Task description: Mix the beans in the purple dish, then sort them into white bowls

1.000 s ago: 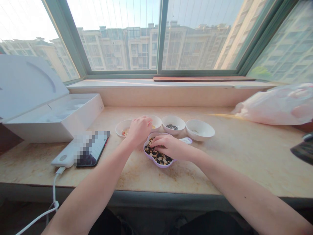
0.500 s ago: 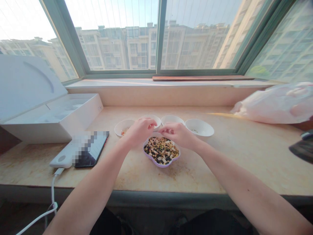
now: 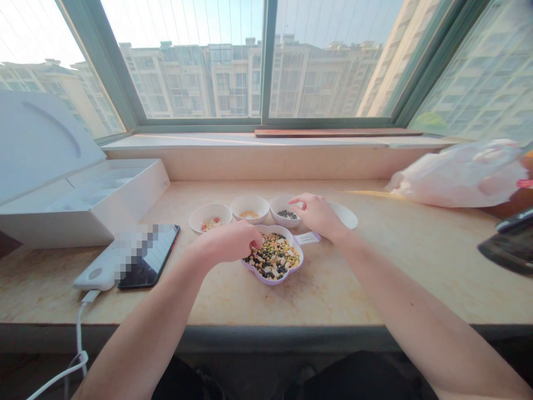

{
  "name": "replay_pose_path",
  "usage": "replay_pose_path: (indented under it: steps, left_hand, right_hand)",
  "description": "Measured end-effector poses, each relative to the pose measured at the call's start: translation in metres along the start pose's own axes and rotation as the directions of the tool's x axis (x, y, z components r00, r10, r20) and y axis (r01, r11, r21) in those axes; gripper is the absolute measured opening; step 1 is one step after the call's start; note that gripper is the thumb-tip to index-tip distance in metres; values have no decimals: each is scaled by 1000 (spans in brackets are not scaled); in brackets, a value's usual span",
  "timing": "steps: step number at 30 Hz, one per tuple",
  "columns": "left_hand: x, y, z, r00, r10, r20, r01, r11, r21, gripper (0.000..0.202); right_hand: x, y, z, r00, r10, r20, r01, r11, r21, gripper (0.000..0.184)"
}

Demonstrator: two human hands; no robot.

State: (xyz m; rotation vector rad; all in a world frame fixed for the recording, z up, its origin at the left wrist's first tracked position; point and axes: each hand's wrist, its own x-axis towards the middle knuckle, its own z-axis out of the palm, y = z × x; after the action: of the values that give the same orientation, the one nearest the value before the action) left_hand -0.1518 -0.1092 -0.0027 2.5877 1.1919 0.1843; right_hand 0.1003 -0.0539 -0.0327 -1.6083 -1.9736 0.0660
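Hands apart now: left hand (image 3: 227,243) curled at bean dish (image 3: 277,256), right hand (image 3: 316,215) open above seed bowl (image 3: 285,214).

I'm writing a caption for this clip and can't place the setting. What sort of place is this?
Probably a room in an upper-floor flat. A wide beige stone window ledge serves as the work surface, a green-framed window looks onto tall cream apartment blocks, and a white power bank with its cable suggests home use.

right hand (image 3: 317,215) over seed bowl (image 3: 280,222), left hand (image 3: 227,241) lowered
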Motion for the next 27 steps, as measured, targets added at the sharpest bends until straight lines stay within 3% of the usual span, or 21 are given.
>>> replay_pose_path:
  steps: [3,11,17,20,23,27]
  left_hand:
    - [0,3,0,993,-1,116,1,1000,-1,20]
    - [6,0,6,987,20,162,-31,997,64,31]
    - [9,2,4,983,49,177,-61,996,61,23]
    - [10,4,3,990,91,106,-97,994,57,24]
    - [12,5,3,993,101,-62,-99,994,40,23]
    - [17,4,3,949,51,-311,-56,998,-6,21]
  right_hand:
    - [0,-2,1,1000,-2,16,2,1000,9,18]
    - [-1,-3,3,999,-19,32,18,1000,5,18]
    - [-1,-4,2,998,-43,47,42,999,9,18]
    - [-2,-7,1,996,-87,35,85,995,52,17]
    - [-5,-14,-3,992,-112,49,101,976,194,18]
    - [-11,-26,-9,957,-121,264,-43,839,542,27]
